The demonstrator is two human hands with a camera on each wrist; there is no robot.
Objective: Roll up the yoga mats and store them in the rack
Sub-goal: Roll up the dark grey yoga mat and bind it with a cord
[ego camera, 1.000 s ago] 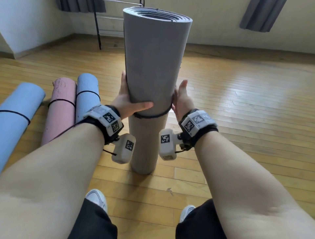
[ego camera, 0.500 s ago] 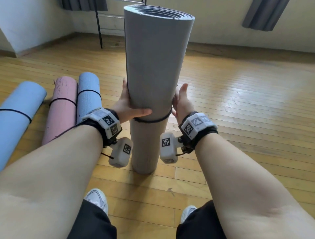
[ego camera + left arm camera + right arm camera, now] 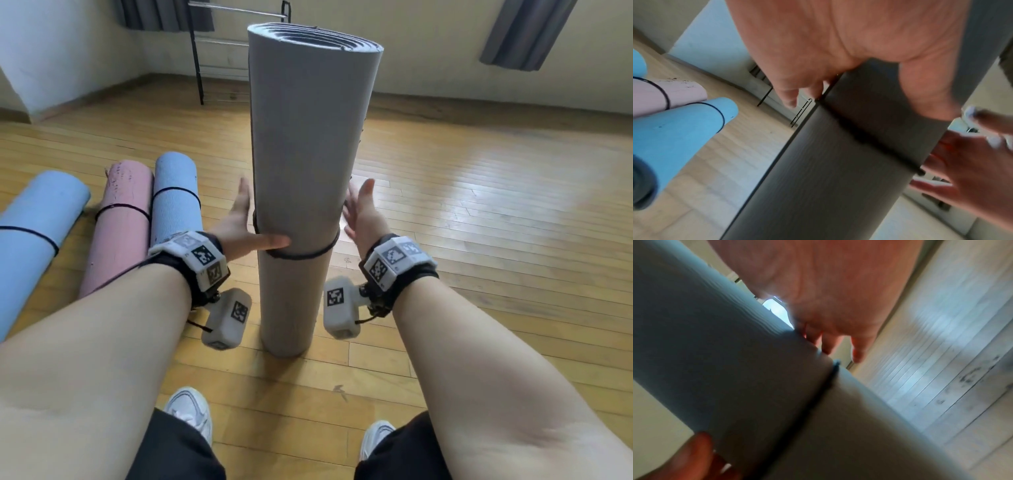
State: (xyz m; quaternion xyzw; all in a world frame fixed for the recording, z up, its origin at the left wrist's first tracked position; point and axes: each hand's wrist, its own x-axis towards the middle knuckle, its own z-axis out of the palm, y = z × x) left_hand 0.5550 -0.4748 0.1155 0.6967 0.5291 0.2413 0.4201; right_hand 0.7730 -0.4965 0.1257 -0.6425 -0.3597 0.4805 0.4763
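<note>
Grey yoga mat (image 3: 308, 144), rolled and standing on end on the wooden floor (image 3: 479, 240), is cinched by a black elastic band (image 3: 301, 255) about halfway up. It looks like soft foam: light, squashy under pressure, matte and probably grippy, yet tall enough to topple. Best hold would be both palms around the roll near the band, where the layers are tightest. The left hand (image 3: 239, 229) lies flat with straight fingers, thumb across the front at the band. The right hand (image 3: 361, 212) is spread and gripping nothing, just beside the roll. Three banded mats (image 3: 123, 219) lie to the left; a metal rack (image 3: 219, 51) stands behind.
</note>
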